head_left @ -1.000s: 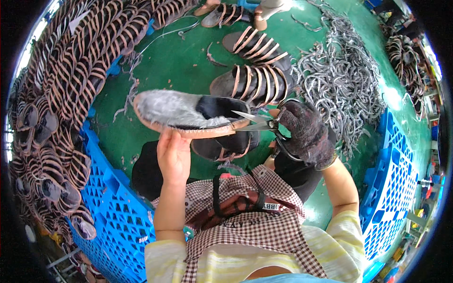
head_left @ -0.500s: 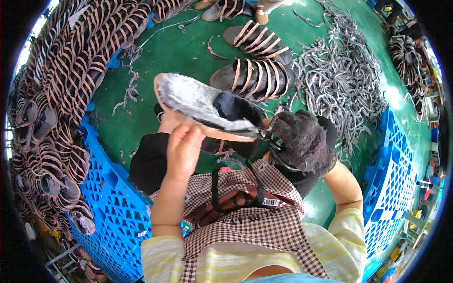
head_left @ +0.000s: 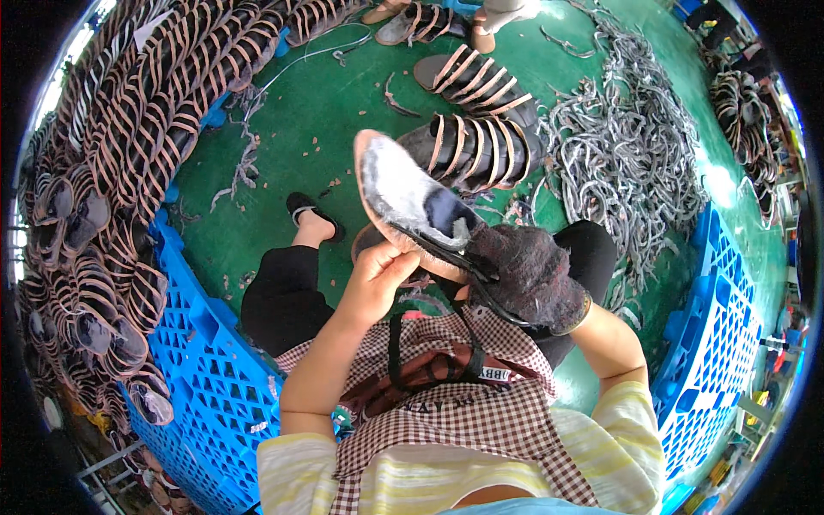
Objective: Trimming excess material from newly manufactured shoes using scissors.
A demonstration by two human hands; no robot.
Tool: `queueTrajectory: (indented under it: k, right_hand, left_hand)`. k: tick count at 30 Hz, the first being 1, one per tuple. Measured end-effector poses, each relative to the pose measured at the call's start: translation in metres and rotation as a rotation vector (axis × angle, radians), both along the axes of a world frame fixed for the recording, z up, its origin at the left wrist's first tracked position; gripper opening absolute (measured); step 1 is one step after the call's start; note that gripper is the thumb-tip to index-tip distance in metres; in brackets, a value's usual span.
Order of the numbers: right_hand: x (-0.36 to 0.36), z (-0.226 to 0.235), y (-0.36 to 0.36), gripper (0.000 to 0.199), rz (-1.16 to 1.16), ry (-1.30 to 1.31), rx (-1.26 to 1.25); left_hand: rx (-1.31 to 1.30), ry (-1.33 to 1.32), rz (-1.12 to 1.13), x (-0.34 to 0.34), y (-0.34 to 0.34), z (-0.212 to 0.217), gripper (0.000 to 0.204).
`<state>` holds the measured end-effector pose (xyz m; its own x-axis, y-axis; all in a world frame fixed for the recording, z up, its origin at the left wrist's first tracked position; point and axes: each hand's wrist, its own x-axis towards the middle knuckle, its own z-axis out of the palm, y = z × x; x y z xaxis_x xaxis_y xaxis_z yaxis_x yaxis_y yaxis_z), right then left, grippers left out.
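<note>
Between my hands is a tilted shoe with a tan edge, a whitish fuzzy inside and a dark opening toward its heel. My left hand, bare, pinches its lower edge between thumb and fingers. My right hand, in a dark fuzzy glove, is closed at the heel end around what look like dark-handled scissors. A black blade lies along the shoe's lower edge; the glove hides much of the tool. Whether the right fingers also touch the shoe cannot be made out.
Stacked shoe pieces with tan strips fill the left, beside a blue plastic pallet. Another blue pallet stands right. Grey trimmed strips heap on the green floor. Striped bundles lie ahead; another person's foot shows beyond.
The shoe has swung to a steeper tilt, its toe moving right. My left hand has shifted right and slightly down along the edge. The gloved hand has come left, over the heel end.
</note>
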<state>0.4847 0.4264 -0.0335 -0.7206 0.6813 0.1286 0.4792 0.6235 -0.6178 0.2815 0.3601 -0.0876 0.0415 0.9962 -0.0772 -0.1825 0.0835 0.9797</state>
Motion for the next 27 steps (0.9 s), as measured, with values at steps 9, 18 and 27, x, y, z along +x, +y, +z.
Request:
queueTrajectory:
  k: [9,18,27]
  right_hand:
    - [-0.016,-0.027,-0.013,0.047,-0.021,-0.026,0.379]
    - [-0.001,-0.037,-0.003,0.049,-0.025,0.113,0.204]
    - [0.000,-0.027,0.007,0.054,-0.035,0.091,0.142]
  left_hand:
    - [-0.201,0.513,0.105,-0.069,0.059,0.006,0.027]
    - [-0.024,-0.393,0.090,-0.049,0.021,0.013,0.027]
    - [-0.054,-0.344,0.057,-0.043,0.021,0.020,0.026]
